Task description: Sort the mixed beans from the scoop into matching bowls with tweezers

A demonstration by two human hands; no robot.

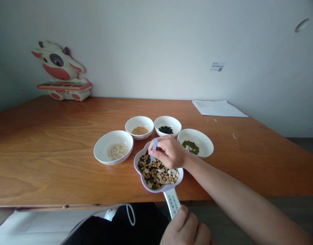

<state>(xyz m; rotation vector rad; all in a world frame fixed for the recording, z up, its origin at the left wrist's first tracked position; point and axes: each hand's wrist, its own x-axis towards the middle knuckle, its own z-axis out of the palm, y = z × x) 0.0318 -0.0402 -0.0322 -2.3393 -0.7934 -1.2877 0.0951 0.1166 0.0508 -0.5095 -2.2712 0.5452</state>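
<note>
A lavender, flower-shaped pan with a white interior holds mixed beans, peanuts and pale seeds at the table's front edge. My left hand is closed around the pan's pale handle, which bears printed characters. Reaching in from the right, my right hand pinches a thin lavender stick-like utensil. Its lower end dips among the beans, so its tip is hidden. Around the pan stand white bowls: one with pale flat seeds, one with yellow soybeans, one with black beans, and one with green mung beans.
The wooden table runs back to a pale wall. A cow-shaped toy keyboard stands at the back left. White paper sheets lie at the back right. A pale cable loops below the front edge, near my dark-clothed legs.
</note>
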